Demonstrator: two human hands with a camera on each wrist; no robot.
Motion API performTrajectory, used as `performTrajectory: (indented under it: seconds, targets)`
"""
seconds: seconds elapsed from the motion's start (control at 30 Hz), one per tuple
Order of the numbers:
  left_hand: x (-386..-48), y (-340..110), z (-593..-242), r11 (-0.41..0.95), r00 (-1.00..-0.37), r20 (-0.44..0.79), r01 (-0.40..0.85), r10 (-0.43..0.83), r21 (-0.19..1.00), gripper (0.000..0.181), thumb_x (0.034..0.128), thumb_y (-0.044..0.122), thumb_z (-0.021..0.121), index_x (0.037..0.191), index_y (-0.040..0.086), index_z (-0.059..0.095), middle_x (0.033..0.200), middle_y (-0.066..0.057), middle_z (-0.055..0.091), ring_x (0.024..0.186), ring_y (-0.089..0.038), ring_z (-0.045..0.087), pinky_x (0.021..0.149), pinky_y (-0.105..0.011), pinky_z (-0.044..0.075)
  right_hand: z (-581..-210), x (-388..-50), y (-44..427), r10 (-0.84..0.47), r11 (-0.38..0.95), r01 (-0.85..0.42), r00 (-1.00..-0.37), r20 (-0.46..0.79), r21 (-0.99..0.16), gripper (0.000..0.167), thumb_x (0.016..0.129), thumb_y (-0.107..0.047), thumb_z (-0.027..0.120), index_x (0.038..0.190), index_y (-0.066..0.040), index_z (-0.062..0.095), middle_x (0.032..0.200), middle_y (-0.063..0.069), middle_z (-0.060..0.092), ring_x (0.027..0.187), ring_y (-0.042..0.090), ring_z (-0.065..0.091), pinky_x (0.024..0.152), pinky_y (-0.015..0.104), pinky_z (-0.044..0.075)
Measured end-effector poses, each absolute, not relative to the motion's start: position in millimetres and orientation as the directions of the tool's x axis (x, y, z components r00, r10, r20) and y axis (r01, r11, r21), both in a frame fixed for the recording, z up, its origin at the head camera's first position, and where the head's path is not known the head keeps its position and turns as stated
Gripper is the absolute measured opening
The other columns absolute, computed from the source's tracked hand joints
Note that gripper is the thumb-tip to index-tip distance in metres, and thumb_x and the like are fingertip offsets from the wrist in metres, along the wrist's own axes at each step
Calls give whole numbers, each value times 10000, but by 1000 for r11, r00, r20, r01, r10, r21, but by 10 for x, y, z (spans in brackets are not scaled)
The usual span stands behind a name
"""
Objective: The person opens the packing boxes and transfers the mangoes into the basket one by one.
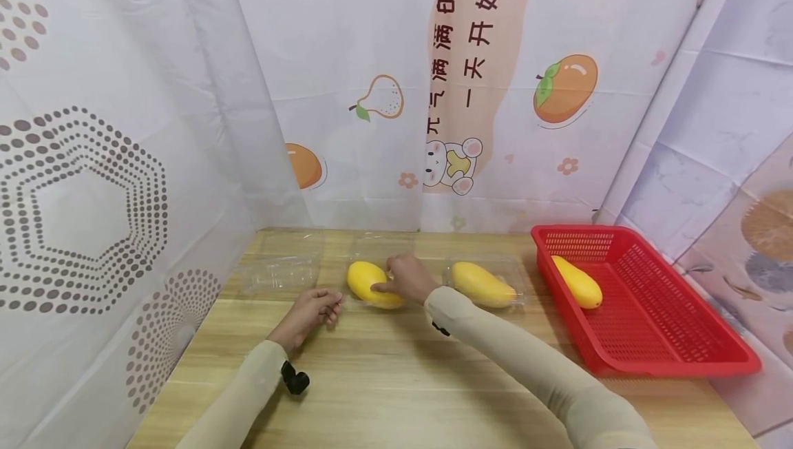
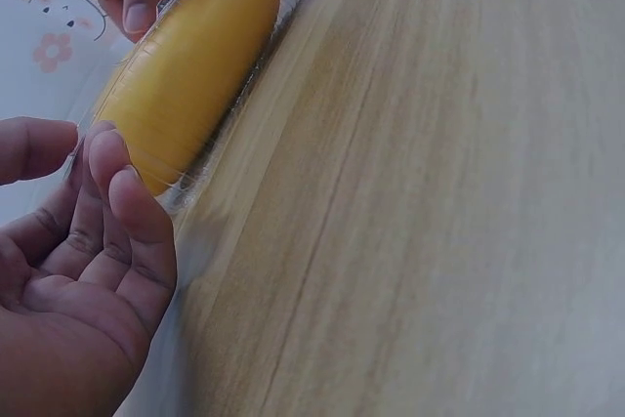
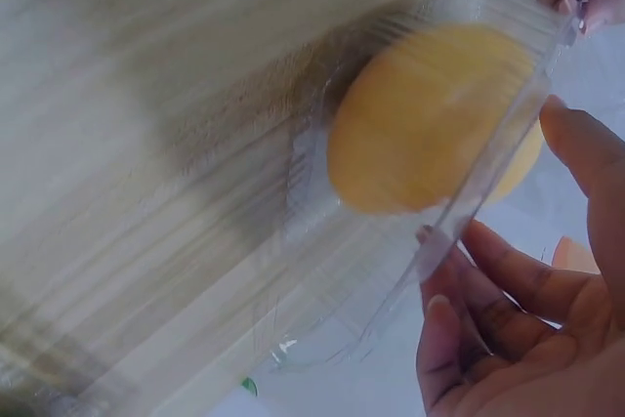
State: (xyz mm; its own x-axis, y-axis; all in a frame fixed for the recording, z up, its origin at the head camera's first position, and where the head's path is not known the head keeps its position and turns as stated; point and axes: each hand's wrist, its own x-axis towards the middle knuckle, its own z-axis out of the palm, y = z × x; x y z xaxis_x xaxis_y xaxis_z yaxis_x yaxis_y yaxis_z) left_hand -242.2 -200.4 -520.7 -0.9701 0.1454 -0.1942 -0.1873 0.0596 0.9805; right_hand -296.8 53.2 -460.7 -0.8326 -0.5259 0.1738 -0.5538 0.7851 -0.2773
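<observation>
A yellow mango (image 1: pixel 364 275) lies in the middle clear plastic container (image 3: pixel 327 300), whose transparent lid (image 1: pixel 381 246) stands raised behind it. My left hand (image 1: pixel 310 315) pinches the rim at the container's left end between thumb and fingertips. On the other side, my right hand (image 1: pixel 410 279) holds the container's rim, its thumb and fingers on either side of the plastic in the right wrist view. In the left wrist view the mango (image 2: pixel 195 70) shows through the clear wall. The head view hides part of the mango behind the right hand.
To the right, another clear container (image 1: pixel 517 273) holds a second mango (image 1: pixel 482 285). A clear container (image 1: pixel 281 273) without fruit stands at the left. Farther right is a red basket (image 1: pixel 663 368) with one mango (image 1: pixel 577 282) inside. Curtains (image 1: pixel 347 43) hang behind the wooden table (image 1: pixel 384 387).
</observation>
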Motion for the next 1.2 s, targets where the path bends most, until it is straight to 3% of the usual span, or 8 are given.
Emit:
performTrajectory:
  seconds: [0.2, 0.4, 0.67, 1.2]
  targets:
    - [-2423, -2009, -5215, 57, -968, -199, -192, 153, 980, 327, 1032, 173, 625, 1150, -131, 635, 896, -110, 660, 736, -152, 584, 672, -250, 541, -4674, -2972, 491, -564, 782, -595, -802, 196, -187, 569, 819, -595, 805, 947, -45, 740, 801, 16, 689, 700, 159, 580, 687, 332, 505]
    - [-2427, -2021, -5214, 57, -967, -185, -178, 172, 982, 331, 1033, 179, 624, 1151, -130, 633, 891, -95, 654, 742, -154, 581, 677, -252, 539, -4670, -2961, 477, -581, 776, -610, -790, 194, -160, 591, 783, -570, 850, 996, -30, 741, 881, 47, 720, 762, 188, 618, 842, 377, 510]
    - [-2430, -2040, -5214, 57, -965, -177, -169, 192, 984, 346, 1030, 186, 633, 1148, -139, 623, 896, -103, 652, 747, -157, 577, 678, -257, 539, -4668, -2992, 463, -567, 771, -580, -813, 132, -263, 541, 762, -481, 903, 1007, -33, 727, 848, 2, 638, 752, 156, 537, 719, 317, 486]
    - [-2443, -2047, -5221, 56, -962, -179, -171, 207, 984, 367, 1025, 194, 648, 1152, -149, 619, 892, -106, 654, 739, -150, 582, 676, -255, 544, -4720, -3061, 432, -553, 765, -541, -830, 74, -349, 475, 778, -523, 873, 855, -108, 657, 726, -42, 553, 683, 123, 466, 628, 274, 406]
